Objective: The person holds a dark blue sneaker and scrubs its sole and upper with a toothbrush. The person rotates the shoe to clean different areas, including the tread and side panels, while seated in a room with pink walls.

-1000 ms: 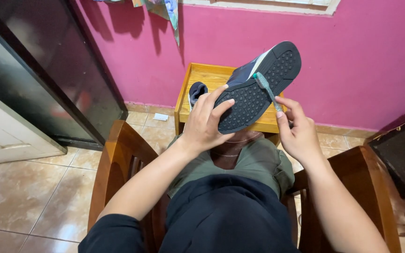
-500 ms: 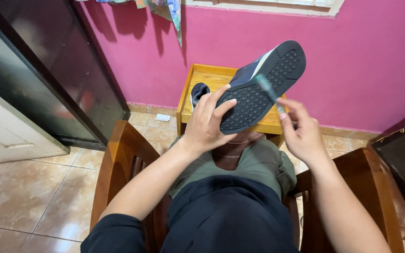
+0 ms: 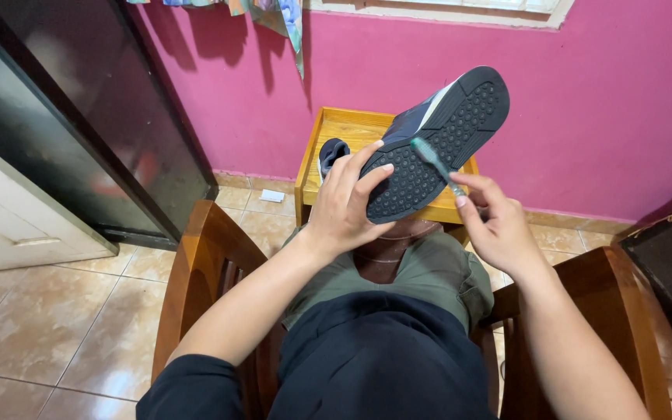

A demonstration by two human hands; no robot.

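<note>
Gripping the dark shoe (image 3: 429, 144) sole-up, the left hand (image 3: 348, 206) steadies it while the right hand (image 3: 499, 225) pinches a green toothbrush (image 3: 437, 163) against the tread.

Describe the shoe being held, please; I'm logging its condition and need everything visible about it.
The shoe is a dark navy sneaker with a paler panel on its side, held up with its sole towards the camera. The sole looks like dark rubber, covered in small round studs. It tilts, one end raised towards the upper right. The left hand grips its lower end, fingers spread on the sole. A green toothbrush, held by the right hand, rests against the sole's middle. Behind it stands a yellow wooden table.
</note>
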